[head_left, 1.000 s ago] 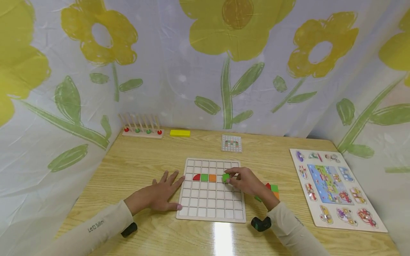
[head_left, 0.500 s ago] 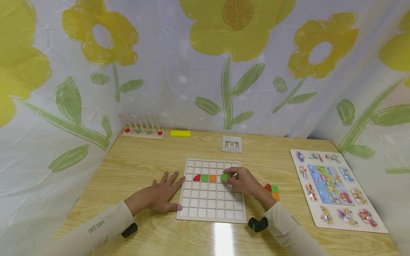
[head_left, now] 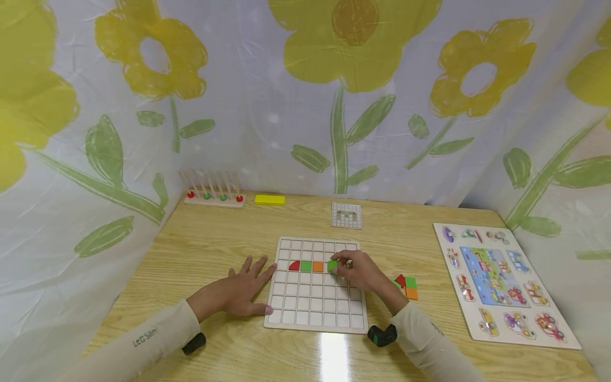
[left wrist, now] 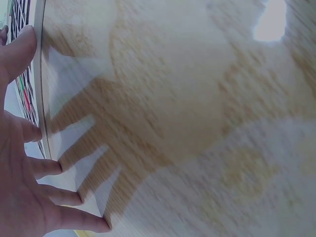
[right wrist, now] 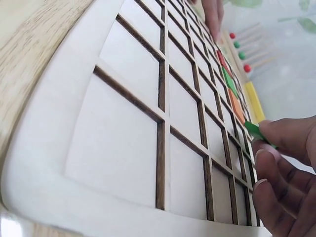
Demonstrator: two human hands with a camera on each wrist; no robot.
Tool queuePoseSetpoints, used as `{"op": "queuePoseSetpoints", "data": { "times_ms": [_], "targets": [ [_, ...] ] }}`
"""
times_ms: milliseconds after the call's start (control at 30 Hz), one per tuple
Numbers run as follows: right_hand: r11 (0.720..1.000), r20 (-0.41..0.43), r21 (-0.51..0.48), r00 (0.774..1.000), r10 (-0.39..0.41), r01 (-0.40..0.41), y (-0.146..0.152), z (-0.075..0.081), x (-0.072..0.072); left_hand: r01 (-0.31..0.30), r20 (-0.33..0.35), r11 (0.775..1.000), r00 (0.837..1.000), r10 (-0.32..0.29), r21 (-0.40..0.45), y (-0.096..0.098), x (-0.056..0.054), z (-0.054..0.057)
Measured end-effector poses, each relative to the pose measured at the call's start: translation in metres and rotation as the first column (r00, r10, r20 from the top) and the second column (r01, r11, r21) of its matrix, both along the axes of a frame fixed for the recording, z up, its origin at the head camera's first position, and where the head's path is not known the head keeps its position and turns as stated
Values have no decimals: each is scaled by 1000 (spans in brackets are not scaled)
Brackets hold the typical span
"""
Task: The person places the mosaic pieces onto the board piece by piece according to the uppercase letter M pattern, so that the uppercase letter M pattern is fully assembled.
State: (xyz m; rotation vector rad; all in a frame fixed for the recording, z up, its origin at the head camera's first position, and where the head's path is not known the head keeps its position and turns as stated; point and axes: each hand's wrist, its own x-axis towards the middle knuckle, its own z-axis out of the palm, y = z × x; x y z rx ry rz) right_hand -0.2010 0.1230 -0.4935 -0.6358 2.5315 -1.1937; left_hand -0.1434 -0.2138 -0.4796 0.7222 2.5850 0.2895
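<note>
A pale wooden grid board [head_left: 302,303] lies on the table. In one of its upper rows sit a red quarter-round tile [head_left: 295,265], a green square tile [head_left: 306,266] and an orange square tile [head_left: 317,266], side by side. My right hand [head_left: 359,270] pinches another green tile [head_left: 332,266] between thumb and index finger, just right of the orange one. The right wrist view shows this held tile [right wrist: 254,130] tilted at the grid's surface. With fingers spread, my left hand [head_left: 238,292] rests on the table, its thumb and a fingertip against the board's left edge.
Loose red [head_left: 400,279], green [head_left: 410,282] and orange [head_left: 411,293] tiles lie right of the board. Behind it is a small pattern card [head_left: 347,215]. A peg stand [head_left: 215,200] and yellow block [head_left: 269,200] stand at the back left; a picture puzzle [head_left: 496,313] lies at right.
My right hand has shifted slightly left with the green tile, closer to the orange one. More of the loose tiles shows beside the right wrist. The left hand stays in place.
</note>
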Motion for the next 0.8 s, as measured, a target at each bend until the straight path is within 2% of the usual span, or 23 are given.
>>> {"op": "queuePoseSetpoints", "data": {
  "times_ms": [233,600,800],
  "targets": [
    [1000,20,26,1000,-19,18,-3,0,0,1,-5,1000,1000,-1,7,0,0,-1],
    [1000,42,-1,999,-4,4,-7,-1,0,-4,3,1000,1000,4,-7,1,0,-1],
    [1000,11,26,1000,3,-3,-8,-2,-2,-7,1,1000,1000,7,-11,1,0,-2]
  ]
}}
